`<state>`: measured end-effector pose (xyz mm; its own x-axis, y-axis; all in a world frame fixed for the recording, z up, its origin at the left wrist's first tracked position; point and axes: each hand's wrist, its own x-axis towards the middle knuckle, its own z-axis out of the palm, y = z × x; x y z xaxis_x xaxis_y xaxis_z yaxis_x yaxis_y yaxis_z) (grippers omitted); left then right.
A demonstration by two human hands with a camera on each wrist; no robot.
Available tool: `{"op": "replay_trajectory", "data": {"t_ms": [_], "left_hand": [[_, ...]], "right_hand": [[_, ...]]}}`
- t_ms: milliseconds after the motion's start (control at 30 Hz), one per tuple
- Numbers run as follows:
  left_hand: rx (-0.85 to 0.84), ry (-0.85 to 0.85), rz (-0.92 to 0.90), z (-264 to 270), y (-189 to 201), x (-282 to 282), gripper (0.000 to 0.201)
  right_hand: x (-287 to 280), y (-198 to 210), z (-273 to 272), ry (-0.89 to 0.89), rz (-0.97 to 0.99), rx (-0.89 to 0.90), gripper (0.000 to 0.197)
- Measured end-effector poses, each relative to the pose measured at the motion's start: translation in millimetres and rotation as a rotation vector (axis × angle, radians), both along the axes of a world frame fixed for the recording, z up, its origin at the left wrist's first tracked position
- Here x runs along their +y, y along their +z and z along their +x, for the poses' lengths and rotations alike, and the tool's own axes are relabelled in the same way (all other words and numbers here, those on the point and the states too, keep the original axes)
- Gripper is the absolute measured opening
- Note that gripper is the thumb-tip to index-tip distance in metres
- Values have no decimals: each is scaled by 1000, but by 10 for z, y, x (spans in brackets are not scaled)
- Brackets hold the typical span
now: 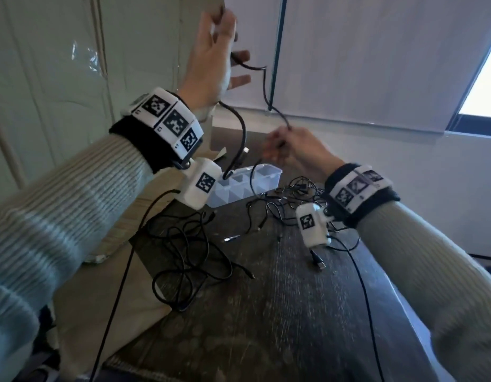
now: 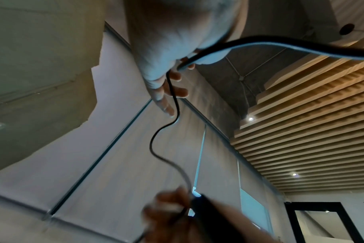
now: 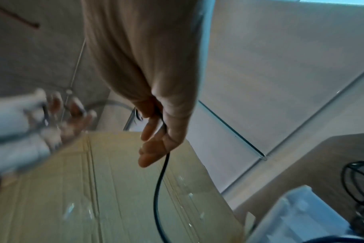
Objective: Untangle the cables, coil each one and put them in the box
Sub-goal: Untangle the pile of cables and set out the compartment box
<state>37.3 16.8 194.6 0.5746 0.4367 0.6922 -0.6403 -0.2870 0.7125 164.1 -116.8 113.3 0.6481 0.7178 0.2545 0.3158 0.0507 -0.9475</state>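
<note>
My left hand is raised high and holds a black cable, which runs across its palm. From there the cable sags down to my right hand, which pinches it between thumb and fingers. Another stretch hangs from the left palm down toward the clear compartment box at the far side of the table. Below the right hand the cable trails downward. Both wrist views are blurred.
Two tangles of black cables lie on the dark wood-grain table: one at the left, one beside the box under my right wrist. A loose USB plug lies near the right tangle. A tall beige panel stands at the left.
</note>
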Motion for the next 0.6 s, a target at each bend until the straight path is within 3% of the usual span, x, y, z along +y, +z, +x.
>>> {"op": "replay_trajectory", "data": {"t_ms": [67, 133, 267, 333, 367, 400, 467, 500, 600], "left_hand": [[54, 16, -68, 50, -110, -5, 25], [162, 43, -77, 138, -267, -62, 48], [385, 59, 267, 370, -709, -242, 113], [449, 106, 374, 509, -869, -352, 127], [474, 132, 386, 568, -907, -397, 120], [493, 153, 394, 623, -919, -427, 99], [511, 191, 490, 711, -890, -416, 38], [518, 184, 564, 733, -862, -383, 18], [538, 169, 710, 766, -850, -231, 13]], "right_hand": [[-94, 243, 11, 12, 172, 112, 34], [-153, 458, -8, 51, 284, 190, 35], [-224, 757, -68, 88, 375, 225, 34], [-266, 847, -121, 114, 402, 244, 35], [-293, 887, -152, 128, 419, 250, 36], [-332, 925, -178, 135, 435, 242, 35], [-449, 1000, -230, 142, 483, 211, 33], [-523, 1033, -243, 149, 517, 195, 34], [-778, 1117, -201, 108, 632, 129, 40]]}}
